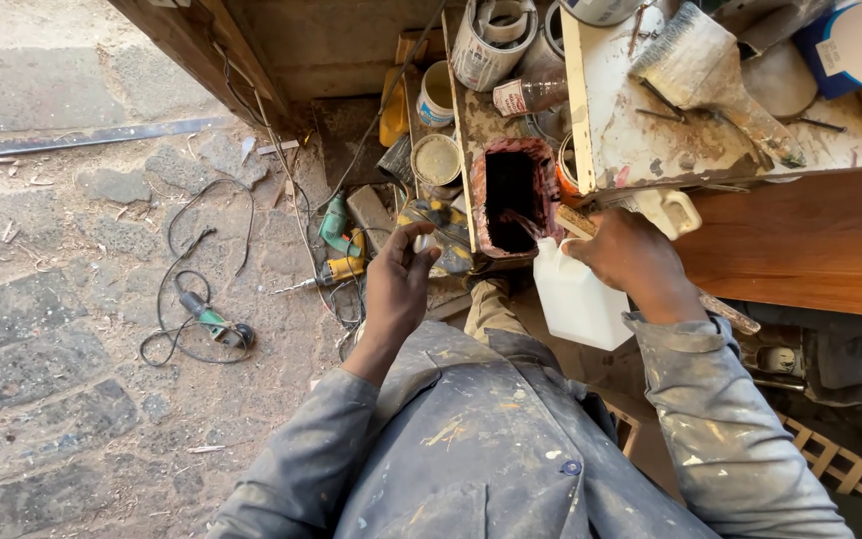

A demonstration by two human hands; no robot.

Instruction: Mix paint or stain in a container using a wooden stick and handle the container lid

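My right hand [633, 262] grips a white plastic jug [579, 297] and tilts it, its neck turned toward a cut-open rectangular can [511, 203] with a dark inside and red-stained rim. A thin stream runs from the jug into that can. A stick [578, 224] lies by the can's right edge under my hand. My left hand [398, 277] hovers to the left of the can, fingers apart, holding nothing. Both sleeves are grey and paint-flecked.
A white paint-smeared board [730, 140] carries a wide brush [710, 70] and tins. Paint cans [487, 45] crowd the shelf behind. Power drills [336, 245] and a corded grinder [214, 324] lie on the stone floor. A brown wooden panel [810, 245] sits at right.
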